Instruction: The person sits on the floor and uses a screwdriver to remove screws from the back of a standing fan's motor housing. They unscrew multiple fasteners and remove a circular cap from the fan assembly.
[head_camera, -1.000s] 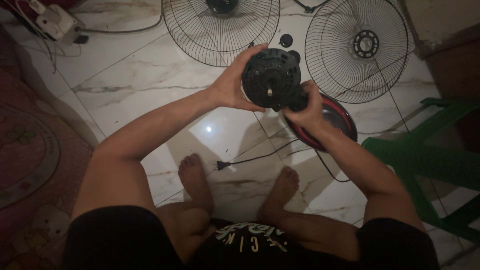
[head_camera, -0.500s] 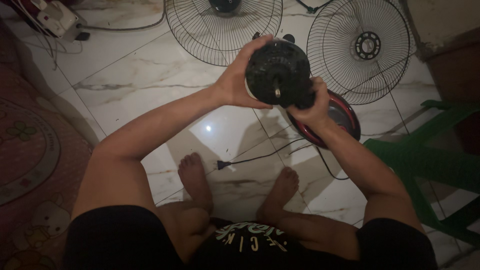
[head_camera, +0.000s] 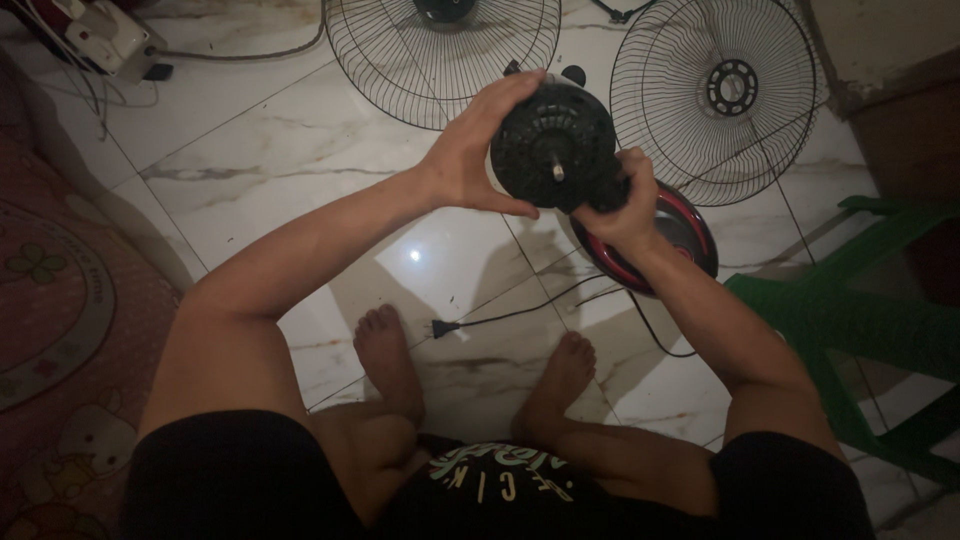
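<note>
A round black fan motor housing (head_camera: 553, 140) with a short metal shaft at its centre is held up in front of me, shaft pointing toward the camera. My left hand (head_camera: 478, 150) wraps its left side, thumb underneath. My right hand (head_camera: 625, 205) grips its lower right edge. Below it, on the marble floor, stands the round red and black fan base (head_camera: 672, 240), partly hidden by my right wrist. A black power cord with plug (head_camera: 448, 327) lies on the tiles near my bare feet.
Two wire fan guards lie on the floor ahead, one at top centre (head_camera: 440, 50), one at top right (head_camera: 715, 95). A green plastic chair (head_camera: 860, 320) stands at right. A patterned mat (head_camera: 50, 300) covers the left. A white power strip (head_camera: 110, 40) sits top left.
Both hands have raised the motor housing slightly and turned it, so the shaft faces the camera more squarely. My right hand has shifted along its lower right edge.
</note>
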